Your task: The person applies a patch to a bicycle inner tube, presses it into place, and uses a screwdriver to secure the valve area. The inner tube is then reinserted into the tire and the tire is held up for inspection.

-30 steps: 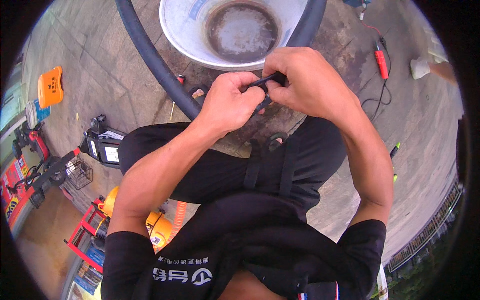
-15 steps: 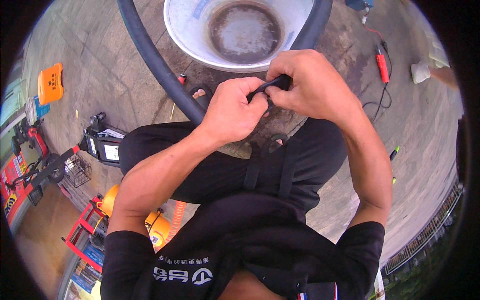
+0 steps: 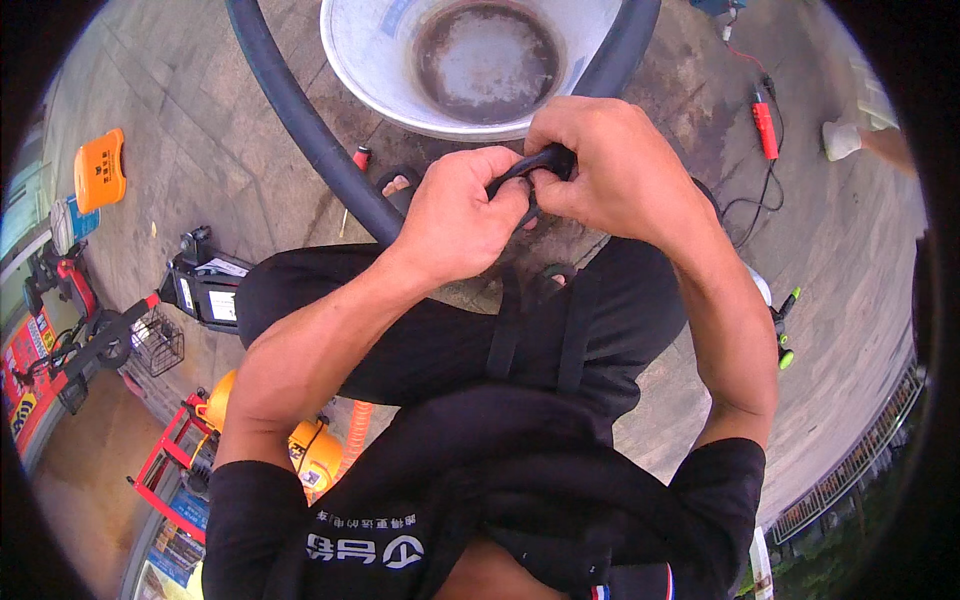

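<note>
A thick black rubber tube (image 3: 300,110), which looks like an inner tube, curves from beyond the top edge down both sides toward my hands. My left hand (image 3: 460,212) is closed, pinching a thinner, flattened black stretch between thumb and fingers. Right beside it, my right hand (image 3: 622,172) curls its fingers and thumb round the same black rubber. The short piece between the hands is bent and folded. Its lower side is partly hidden by my fingers. Just beyond them stands a wide white basin (image 3: 350,92) with a stained bottom holding some liquid.
A red-handled screwdriver (image 3: 362,157) lies left of the basin. Left are an orange case (image 3: 101,172), a black jack (image 3: 212,295) and a yellow machine (image 3: 318,455). At right are a red corded tool (image 3: 765,130), a green-and-black tool (image 3: 784,328) and another person's shoe (image 3: 842,140).
The rubber between my hands has bent more and shows a wider fold. Both hands have shifted only slightly, and more of the green-and-black tool shows.
</note>
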